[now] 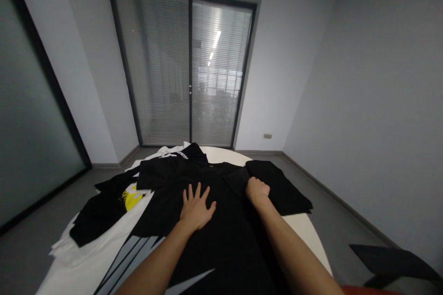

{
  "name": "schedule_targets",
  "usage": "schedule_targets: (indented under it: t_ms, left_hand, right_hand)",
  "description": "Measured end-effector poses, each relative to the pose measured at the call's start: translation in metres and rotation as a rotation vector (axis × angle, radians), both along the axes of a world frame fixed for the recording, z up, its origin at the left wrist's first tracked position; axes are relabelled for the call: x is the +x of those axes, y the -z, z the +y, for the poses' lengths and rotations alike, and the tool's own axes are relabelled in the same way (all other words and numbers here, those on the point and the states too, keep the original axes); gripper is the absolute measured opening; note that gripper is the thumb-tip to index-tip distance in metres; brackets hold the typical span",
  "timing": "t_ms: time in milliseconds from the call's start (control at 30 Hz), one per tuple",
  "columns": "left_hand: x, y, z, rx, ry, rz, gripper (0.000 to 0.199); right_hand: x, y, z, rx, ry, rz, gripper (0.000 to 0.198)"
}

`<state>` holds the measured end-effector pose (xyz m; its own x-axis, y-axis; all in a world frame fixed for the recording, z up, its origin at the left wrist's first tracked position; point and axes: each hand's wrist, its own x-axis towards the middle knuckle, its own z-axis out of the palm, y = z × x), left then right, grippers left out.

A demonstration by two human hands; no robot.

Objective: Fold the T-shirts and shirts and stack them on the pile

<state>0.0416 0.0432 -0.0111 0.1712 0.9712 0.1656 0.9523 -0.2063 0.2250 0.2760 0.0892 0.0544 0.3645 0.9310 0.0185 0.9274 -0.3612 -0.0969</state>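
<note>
A black T-shirt (224, 221) with grey stripes low on its front lies spread over the white table (304, 230), collar toward the far side. My left hand (197, 207) rests on its chest with the fingers spread. At the shirt's right side, my right hand (258, 189) is closed on the sleeve, which is folded in over the body. Just beyond that hand sits a folded black garment (277, 184), close to the table's right edge.
To the left lies a loose pile of black and white clothes (100, 212), one with a yellow print (132, 197). A dark chair part (391, 260) shows at the lower right. Glass doors with blinds (187, 69) stand behind the table.
</note>
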Motion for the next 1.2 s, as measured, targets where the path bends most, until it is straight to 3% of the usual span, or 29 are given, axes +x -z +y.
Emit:
schedule_targets:
  t_ms: [300, 700, 833, 1000, 1200]
  left_hand:
    - [-0.002, -0.001, 0.001, -0.008, 0.019, -0.016, 0.07]
    - [0.007, -0.006, 0.011, -0.043, -0.006, 0.005, 0.072]
    - [0.01, -0.009, 0.018, -0.051, -0.015, -0.003, 0.072]
    - [0.012, -0.007, 0.019, -0.024, -0.033, 0.001, 0.073]
    - [0.014, -0.005, 0.016, -0.041, -0.029, 0.022, 0.069]
  right_hand:
    - [0.025, 0.002, 0.022, -0.086, -0.032, 0.184, 0.036]
    - [0.026, 0.016, 0.03, 0.124, -0.1, 0.266, 0.042]
    - [0.027, 0.019, 0.037, 0.158, -0.156, 0.281, 0.044]
    - [0.027, 0.017, 0.048, 0.202, -0.184, 0.266, 0.064]
    - [0.022, 0.016, 0.051, 0.171, -0.203, 0.246, 0.068]
